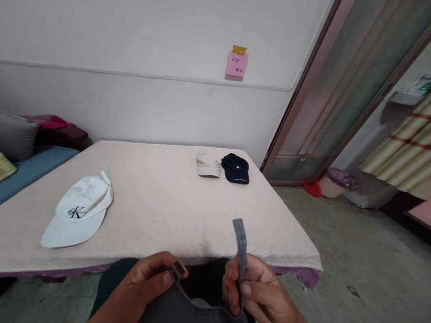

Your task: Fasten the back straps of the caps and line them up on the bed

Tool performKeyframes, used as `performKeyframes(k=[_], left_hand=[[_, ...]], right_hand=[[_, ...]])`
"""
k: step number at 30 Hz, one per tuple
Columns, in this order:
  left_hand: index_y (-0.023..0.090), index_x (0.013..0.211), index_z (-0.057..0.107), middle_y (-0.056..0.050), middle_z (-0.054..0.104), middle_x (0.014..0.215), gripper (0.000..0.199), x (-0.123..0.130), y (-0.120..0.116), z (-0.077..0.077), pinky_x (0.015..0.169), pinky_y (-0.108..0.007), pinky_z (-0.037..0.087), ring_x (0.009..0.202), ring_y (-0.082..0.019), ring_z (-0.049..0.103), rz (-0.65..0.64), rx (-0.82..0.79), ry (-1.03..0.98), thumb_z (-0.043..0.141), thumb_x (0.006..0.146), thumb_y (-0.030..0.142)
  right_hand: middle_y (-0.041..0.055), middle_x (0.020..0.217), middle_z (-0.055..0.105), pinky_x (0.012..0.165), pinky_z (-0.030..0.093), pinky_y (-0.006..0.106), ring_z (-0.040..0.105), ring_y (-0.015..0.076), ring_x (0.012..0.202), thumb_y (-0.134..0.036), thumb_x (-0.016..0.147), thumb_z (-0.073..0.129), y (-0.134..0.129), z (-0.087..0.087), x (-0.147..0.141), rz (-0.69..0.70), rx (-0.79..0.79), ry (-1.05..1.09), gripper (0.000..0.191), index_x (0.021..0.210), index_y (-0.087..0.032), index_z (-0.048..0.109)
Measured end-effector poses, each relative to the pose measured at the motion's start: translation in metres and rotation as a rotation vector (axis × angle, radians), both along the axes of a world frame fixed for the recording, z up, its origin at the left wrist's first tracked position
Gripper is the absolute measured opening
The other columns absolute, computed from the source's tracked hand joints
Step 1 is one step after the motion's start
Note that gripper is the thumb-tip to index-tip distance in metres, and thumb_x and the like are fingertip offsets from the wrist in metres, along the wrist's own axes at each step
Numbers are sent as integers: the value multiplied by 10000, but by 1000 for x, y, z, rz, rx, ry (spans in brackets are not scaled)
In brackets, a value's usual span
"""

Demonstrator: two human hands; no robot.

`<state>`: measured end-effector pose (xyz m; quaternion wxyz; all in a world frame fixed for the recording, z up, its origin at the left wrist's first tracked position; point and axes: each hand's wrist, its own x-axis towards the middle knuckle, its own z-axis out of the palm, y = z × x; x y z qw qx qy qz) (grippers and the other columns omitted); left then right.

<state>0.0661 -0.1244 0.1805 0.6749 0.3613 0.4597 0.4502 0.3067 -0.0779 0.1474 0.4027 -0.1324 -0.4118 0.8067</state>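
A grey cap (195, 322) rests over my lap, its back opening facing away from me. My left hand (149, 279) pinches the short end with the dark metal buckle (177, 270). Between the thumb and fingers of my right hand (262, 295) is the cap's grey strap (241, 240), its free end sticking up. Strap and buckle are apart. On the bed to the left lies a white cap (81, 210) with black "CK" letters, its strap end upright.
A beige cap (209, 164) and a navy cap (235, 168) sit side by side on the far part of the pale bed cover (156, 196). A pink note (237, 63) is taped to the wall. A grey cushion (1, 130) lies at left, and a bin (336, 182) stands on the floor at right.
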Motion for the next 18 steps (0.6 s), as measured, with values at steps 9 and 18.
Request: performKeyframes(k=[9, 18], left_hand=[[210, 777, 742, 11, 623, 711, 143, 13, 2, 6, 598, -181, 358, 628, -92, 478, -109, 56, -24, 726, 760, 352], [179, 803, 680, -8, 641, 735, 161, 23, 4, 1, 647, -222, 359, 686, -123, 527, -218, 169, -87, 733, 749, 321]], right_hand=[[-33, 552, 457, 474, 285, 215, 341, 64, 452, -305, 884, 576, -2, 18, -2, -103, -22, -59, 166, 891, -145, 618], [-44, 526, 469, 412, 209, 175, 316, 39, 417, -326, 839, 636, -16, 35, -23, -72, -10, -299, 216, 818, -115, 598]])
